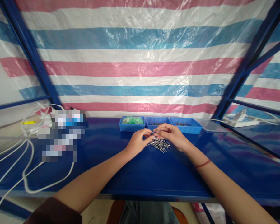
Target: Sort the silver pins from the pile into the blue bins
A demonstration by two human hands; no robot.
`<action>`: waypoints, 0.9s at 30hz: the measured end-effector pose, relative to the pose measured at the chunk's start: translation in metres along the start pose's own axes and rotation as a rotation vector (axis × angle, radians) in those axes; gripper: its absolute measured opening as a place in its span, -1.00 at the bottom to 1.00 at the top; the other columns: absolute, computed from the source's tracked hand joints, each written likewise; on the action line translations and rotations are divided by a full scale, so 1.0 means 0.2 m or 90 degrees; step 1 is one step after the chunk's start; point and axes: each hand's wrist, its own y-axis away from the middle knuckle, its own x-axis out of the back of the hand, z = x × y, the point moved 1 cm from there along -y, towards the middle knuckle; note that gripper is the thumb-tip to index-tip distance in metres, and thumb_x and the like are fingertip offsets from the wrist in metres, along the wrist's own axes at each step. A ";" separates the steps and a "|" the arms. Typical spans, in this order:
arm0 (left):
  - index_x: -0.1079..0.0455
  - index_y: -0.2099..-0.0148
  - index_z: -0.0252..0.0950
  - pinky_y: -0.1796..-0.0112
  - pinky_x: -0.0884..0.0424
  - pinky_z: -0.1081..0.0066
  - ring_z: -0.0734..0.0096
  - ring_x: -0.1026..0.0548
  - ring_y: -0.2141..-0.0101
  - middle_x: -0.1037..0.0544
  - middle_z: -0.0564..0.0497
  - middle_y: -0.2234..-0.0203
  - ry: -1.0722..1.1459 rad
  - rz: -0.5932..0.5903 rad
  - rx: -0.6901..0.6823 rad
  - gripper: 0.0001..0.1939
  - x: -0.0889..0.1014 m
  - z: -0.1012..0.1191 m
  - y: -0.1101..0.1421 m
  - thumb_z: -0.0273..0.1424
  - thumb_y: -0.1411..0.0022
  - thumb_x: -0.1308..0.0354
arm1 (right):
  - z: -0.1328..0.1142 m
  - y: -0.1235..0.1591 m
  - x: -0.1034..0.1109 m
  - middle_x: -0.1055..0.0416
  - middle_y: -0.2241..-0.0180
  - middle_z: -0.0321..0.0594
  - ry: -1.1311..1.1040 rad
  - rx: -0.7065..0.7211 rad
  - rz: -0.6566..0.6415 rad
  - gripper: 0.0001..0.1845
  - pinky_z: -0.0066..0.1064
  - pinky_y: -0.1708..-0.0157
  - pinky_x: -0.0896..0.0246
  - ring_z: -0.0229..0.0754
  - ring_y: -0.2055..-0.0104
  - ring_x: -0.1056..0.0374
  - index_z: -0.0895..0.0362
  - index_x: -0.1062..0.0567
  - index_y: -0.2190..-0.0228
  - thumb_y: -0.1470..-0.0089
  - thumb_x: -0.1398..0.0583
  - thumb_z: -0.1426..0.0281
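Note:
Over the blue table my left hand (139, 138) and my right hand (170, 135) meet with bent fingers, thumbs and fingertips pinched together. Between the fingertips shows a small dark, thin metal pin (153, 133); the fingers cover most of it. Just below and partly behind the hands lies a loose heap of thin silvery metal pins (161, 145). Right behind the hands stand a blue bin (157, 119) with small metal pieces, partly covered by my right hand, and another blue bin (189, 129) with similar pieces.
A third blue bin (132, 127) holds green packets. Beside the bins lies a clear plastic lid (211, 125). White cables (29, 168) loop over the table's left side near a blurred-out patch. A power strip (241, 119) sits at right. Blue frame posts (35, 59) and striped sheeting enclose the back.

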 end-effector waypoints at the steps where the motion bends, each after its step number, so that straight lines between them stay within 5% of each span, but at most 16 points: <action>1: -0.39 0.20 -0.27 0.26 -0.36 0.41 0.41 -0.46 0.34 -0.54 0.03 0.37 0.021 0.017 0.006 -0.81 0.01 0.01 0.00 -0.30 -0.16 -0.10 | 0.00 0.00 -0.01 -0.48 0.30 -0.21 -0.035 -0.016 0.006 -0.73 -0.30 0.23 -0.35 -0.22 0.27 -0.41 0.14 -0.47 0.42 0.21 -0.31 0.27; 7: -0.41 0.29 -0.29 0.30 -0.33 0.47 0.47 -0.43 0.39 -0.52 0.06 0.43 0.051 0.087 -0.006 -0.83 0.03 0.05 0.01 -0.31 -0.20 -0.05 | 0.01 0.01 -0.02 -0.45 0.44 -0.29 -0.068 -0.058 0.022 -0.73 -0.46 0.35 -0.34 -0.32 0.37 -0.37 0.14 -0.50 0.42 0.24 -0.34 0.30; 12: -0.40 0.29 -0.29 0.29 -0.33 0.47 0.48 -0.43 0.38 -0.52 0.05 0.40 0.065 0.137 -0.032 -0.84 0.03 0.06 0.01 -0.33 -0.20 -0.06 | 0.02 0.01 -0.02 -0.44 0.42 -0.28 -0.048 -0.076 -0.045 -0.73 -0.50 0.37 -0.29 -0.35 0.36 -0.36 0.15 -0.48 0.39 0.18 -0.32 0.28; 27: -0.39 0.25 -0.28 0.27 -0.35 0.43 0.44 -0.44 0.34 -0.51 0.01 0.37 0.065 0.146 -0.054 -0.83 0.03 0.07 0.02 -0.33 -0.22 -0.03 | 0.02 0.02 -0.04 -0.36 0.44 -0.29 0.013 -0.067 -0.055 -0.73 -0.49 0.43 -0.29 -0.35 0.40 -0.30 0.16 -0.47 0.41 0.16 -0.29 0.24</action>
